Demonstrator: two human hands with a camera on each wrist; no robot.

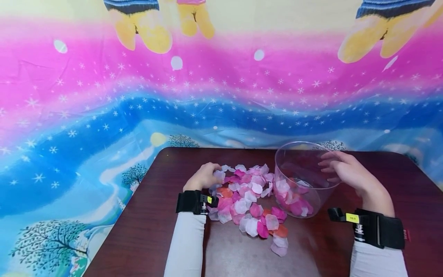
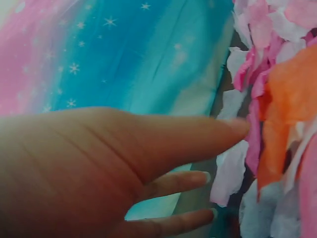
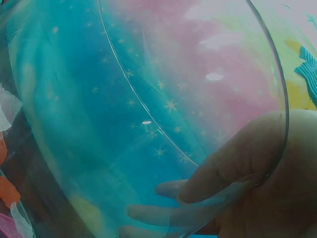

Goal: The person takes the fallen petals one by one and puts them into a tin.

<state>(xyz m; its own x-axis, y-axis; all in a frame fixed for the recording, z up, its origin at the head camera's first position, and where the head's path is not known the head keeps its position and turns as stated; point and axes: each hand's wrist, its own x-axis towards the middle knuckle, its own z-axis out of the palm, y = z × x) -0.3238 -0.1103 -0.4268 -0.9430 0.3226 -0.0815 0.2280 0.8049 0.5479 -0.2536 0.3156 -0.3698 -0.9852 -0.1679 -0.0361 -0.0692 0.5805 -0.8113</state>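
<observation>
Fabric petals [image 1: 247, 200] weigh nothing; our left hand [image 1: 202, 177] rakes them with straight fingers. Our right hand [image 1: 349, 171] grips the slick tub [image 1: 304, 179] at the rim.

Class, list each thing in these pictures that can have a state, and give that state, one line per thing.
Clear round plastic container: tilted toward the pile, partly filled with petals, gripped at the rim.
Pink, white and orange fabric petals: loose pile on the table.
Left hand: fingers touching the pile's edge.
Right hand: holding the container's rim.
Dark brown wooden table: bearing petals and container.
</observation>
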